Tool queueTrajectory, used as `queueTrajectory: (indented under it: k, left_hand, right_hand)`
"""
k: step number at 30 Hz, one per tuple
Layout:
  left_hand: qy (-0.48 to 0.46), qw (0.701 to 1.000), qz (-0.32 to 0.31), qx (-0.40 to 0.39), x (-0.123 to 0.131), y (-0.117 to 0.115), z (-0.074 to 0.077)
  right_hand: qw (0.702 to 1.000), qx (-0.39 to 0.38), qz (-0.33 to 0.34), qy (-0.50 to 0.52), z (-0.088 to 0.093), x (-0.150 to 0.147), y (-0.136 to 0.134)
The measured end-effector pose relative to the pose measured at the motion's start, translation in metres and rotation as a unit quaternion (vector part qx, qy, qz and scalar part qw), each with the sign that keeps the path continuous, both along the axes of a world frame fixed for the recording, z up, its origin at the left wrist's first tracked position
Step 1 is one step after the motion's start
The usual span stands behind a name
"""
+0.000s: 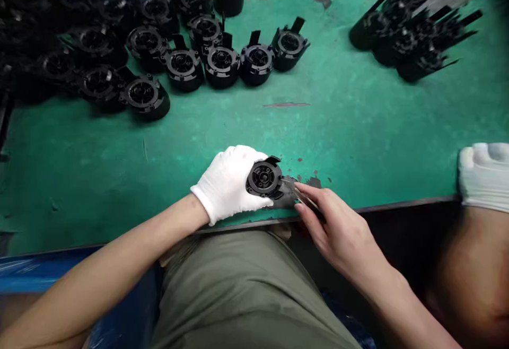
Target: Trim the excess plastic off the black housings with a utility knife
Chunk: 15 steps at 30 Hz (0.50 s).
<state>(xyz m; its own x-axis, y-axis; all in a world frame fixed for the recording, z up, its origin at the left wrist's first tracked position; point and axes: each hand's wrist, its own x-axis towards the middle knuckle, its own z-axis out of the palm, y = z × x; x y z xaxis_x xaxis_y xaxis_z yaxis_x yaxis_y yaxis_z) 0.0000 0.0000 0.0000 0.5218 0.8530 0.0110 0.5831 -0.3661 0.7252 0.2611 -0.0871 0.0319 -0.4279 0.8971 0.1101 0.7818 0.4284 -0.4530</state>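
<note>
My left hand (233, 184), in a white glove, is closed around the left side of a round black plastic housing (264, 177) near the table's front edge. The housing's ringed, ribbed face is turned up toward me, and a flat tab sticks out at its top. Bare, my right hand (338, 221) pinches a slim knife-like metal tool (306, 200) between thumb and fingers. The tool's thin tip meets or nearly meets the housing's right rim; contact is too small to make out. Part of its handle is hidden inside the hand.
Many similar black housings (185, 65) stand grouped at the back left of the green table (222, 121). Another cluster of black housings (409, 41) is at the back right. Another person's gloved hand (485, 176) rests at the right edge. Blue plastic (35, 269) lies below left.
</note>
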Motion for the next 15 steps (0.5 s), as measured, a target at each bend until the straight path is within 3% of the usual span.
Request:
queueTrajectory:
  k: [5,11,15]
  left_hand:
    - [-0.007,1.000,0.001,0.006,0.001,-0.001,-0.001]
    - [-0.028,0.991,-0.130,-0.019,-0.009,0.022,-0.004]
    - [-0.017,0.984,-0.178,-0.023,-0.011,0.033,-0.003]
  right_hand:
    - [0.997,0.006,0.011,-0.077,0.003,0.008,0.007]
    - [0.987,0.044,0.066,-0.141,0.004,0.023,0.028]
    - [0.978,0.055,0.137,-0.150,0.003,0.032,0.044]
